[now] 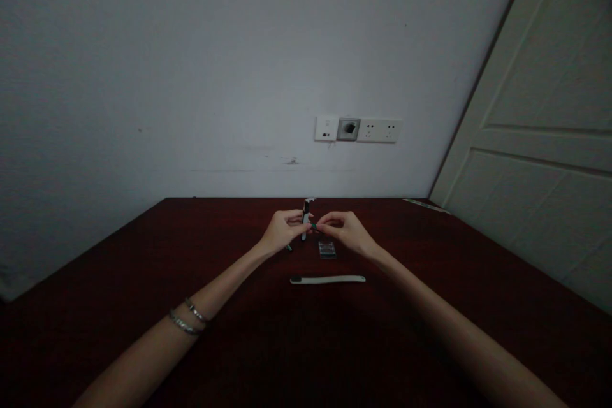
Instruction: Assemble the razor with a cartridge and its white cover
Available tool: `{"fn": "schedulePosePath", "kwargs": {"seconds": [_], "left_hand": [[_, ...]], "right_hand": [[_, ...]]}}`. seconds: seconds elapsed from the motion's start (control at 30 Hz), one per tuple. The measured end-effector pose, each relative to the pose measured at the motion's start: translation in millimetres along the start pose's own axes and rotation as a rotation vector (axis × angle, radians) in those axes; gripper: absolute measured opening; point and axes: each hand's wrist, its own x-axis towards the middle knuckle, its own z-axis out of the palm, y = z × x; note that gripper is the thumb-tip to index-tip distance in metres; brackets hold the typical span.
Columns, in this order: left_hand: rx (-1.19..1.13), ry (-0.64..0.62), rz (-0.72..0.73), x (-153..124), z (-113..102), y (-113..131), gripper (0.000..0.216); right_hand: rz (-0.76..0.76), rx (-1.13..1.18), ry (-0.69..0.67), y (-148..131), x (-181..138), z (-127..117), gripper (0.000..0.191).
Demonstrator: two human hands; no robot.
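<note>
Near the far middle of the table, my left hand (280, 231) grips a slim black-and-white tool (305, 220) that stands upright, with a jagged white piece at its top. I cannot make out its exact kind. Just to the right, my right hand (348, 231) is closed in a pinch on a small dark-green piece (313, 226), close against the tool. Below the hands lies a small clear flat case (327, 250). Nearer to me rests a long pale strip (329, 280) with a dark left end and a small hole at the right. Under my left hand a small greenish item (289, 247) shows partly.
The dark red tabletop (229, 344) reaches back to a pale wall (215, 64) with sockets and a switch panel (358, 129). At the back right edge lies a thin flat patterned strip (427, 206), beside a white panelled door (540, 159).
</note>
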Motion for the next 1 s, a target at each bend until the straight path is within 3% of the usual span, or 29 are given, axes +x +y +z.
{"fn": "schedulePosePath", "kwargs": {"seconds": [0.13, 0.33, 0.57, 0.83, 1.0], "left_hand": [[-0.013, 0.027, -0.016, 1, -2, 1, 0.037], [0.023, 0.123, -0.109, 2, -2, 3, 0.031], [-0.018, 0.110, -0.134, 2, -2, 0, 0.028], [-0.013, 0.083, -0.172, 0, 0, 4, 0.030], [-0.008, 0.115, -0.161, 0, 2, 7, 0.035]], "right_hand": [[-0.116, -0.070, 0.072, 0, -1, 1, 0.022], [-0.485, -0.439, 0.061, 5, -5, -8, 0.022], [-0.602, -0.616, -0.026, 11, -7, -9, 0.026], [-0.518, -0.426, 0.102, 11, -1, -8, 0.022], [-0.149, -0.153, 0.287, 18, 23, -11, 0.027]]}}
